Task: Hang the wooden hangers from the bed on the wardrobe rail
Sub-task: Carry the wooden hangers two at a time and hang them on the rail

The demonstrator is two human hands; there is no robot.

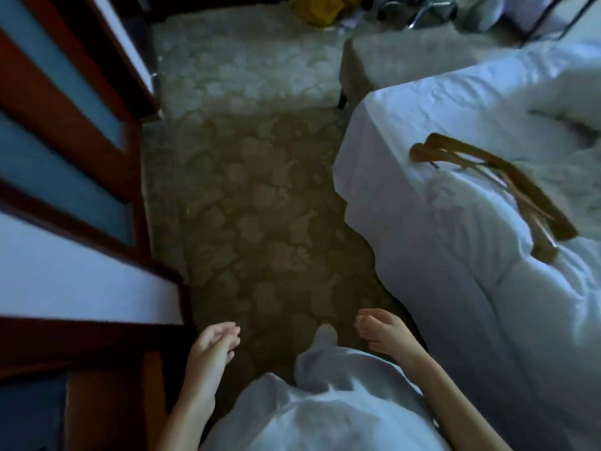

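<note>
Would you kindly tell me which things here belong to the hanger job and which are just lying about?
Job: hangers, bed, likely wardrobe door, left hand and right hand, both empty.
Lying about: yellow bag, footstool.

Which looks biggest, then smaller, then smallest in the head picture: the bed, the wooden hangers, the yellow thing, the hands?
1. bed
2. wooden hangers
3. left hand and right hand, alike; they are nearest the camera
4. yellow thing, far off and cut by the frame edge, so unsure
</note>
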